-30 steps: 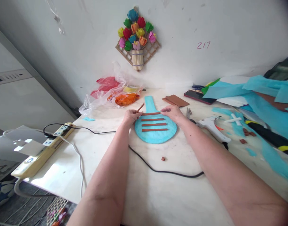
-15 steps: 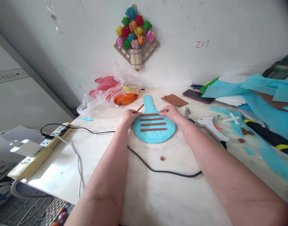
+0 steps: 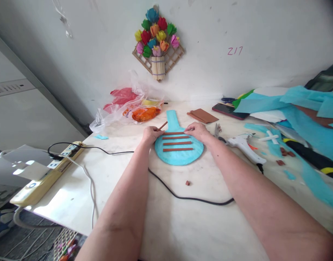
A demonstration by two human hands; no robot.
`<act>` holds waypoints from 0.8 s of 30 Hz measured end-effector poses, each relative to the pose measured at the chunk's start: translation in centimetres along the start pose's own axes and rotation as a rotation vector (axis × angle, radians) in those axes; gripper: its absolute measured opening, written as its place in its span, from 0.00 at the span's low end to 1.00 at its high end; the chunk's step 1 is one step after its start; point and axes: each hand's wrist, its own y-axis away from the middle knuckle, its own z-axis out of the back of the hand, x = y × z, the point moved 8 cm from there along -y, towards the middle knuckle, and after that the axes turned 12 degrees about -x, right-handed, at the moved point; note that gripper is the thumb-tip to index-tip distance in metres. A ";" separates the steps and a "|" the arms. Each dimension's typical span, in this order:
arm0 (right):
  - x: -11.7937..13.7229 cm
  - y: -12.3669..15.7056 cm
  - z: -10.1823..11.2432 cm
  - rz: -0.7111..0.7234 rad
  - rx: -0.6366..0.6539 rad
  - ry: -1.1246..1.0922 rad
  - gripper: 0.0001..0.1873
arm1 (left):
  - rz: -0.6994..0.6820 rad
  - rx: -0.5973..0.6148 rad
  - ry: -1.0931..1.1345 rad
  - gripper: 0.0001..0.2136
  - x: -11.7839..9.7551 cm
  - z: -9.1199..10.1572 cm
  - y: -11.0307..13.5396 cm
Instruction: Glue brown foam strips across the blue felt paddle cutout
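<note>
A light-blue paddle-shaped piece [image 3: 179, 156] lies flat on the table, its round part toward me and its handle pointing to the wall. Several thin brown strips [image 3: 177, 143] run across it in parallel rows. My left hand [image 3: 151, 136] is closed at the left end of the topmost strip [image 3: 174, 133], and another brown strip [image 3: 162, 125] sticks up at a slant from its fingers. At the opposite end of that topmost strip, my right hand [image 3: 196, 131] has its thumb and fingers pinched together on the tip.
On the right are a white glue gun [image 3: 244, 148], scissors [image 3: 217, 132], a phone [image 3: 230, 111] and blue sheets [image 3: 304, 105]. Folded brown paper [image 3: 203, 115] lies behind. A black cord [image 3: 182, 197] crosses the table; a power strip [image 3: 46, 174] sits left, plastic bags [image 3: 130, 105] at the back.
</note>
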 end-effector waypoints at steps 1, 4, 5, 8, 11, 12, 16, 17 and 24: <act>0.0 0.0 0.0 -0.001 0.000 0.000 0.04 | -0.007 0.002 -0.004 0.14 0.0 0.0 0.0; 0.1 0.1 0.1 0.000 -0.002 -0.005 0.04 | -0.028 0.005 -0.015 0.14 0.1 -0.1 -0.2; 0.2 0.1 0.1 0.003 -0.004 -0.008 0.04 | -0.032 0.005 -0.017 0.14 0.1 -0.1 -0.2; 0.4 0.2 0.2 0.011 -0.007 -0.026 0.05 | -0.038 0.000 -0.010 0.13 0.1 -0.1 -0.3; 0.7 0.3 0.4 0.011 0.010 -0.068 0.08 | -0.029 0.007 0.027 0.13 0.0 -0.1 -0.2; 0.7 0.4 0.4 0.007 0.019 -0.090 0.08 | -0.023 0.014 0.049 0.13 -0.1 -0.1 -0.1; 1.1 0.5 0.8 -0.012 0.033 -0.160 0.09 | 0.016 0.032 0.142 0.14 -0.2 0.0 0.2; 1.1 0.5 1.0 -0.021 0.031 -0.166 0.09 | 0.033 0.031 0.161 0.14 -0.1 0.0 0.2; 1.1 0.6 1.8 -0.067 0.012 -0.219 0.09 | 0.085 0.036 0.193 0.14 0.5 0.0 0.1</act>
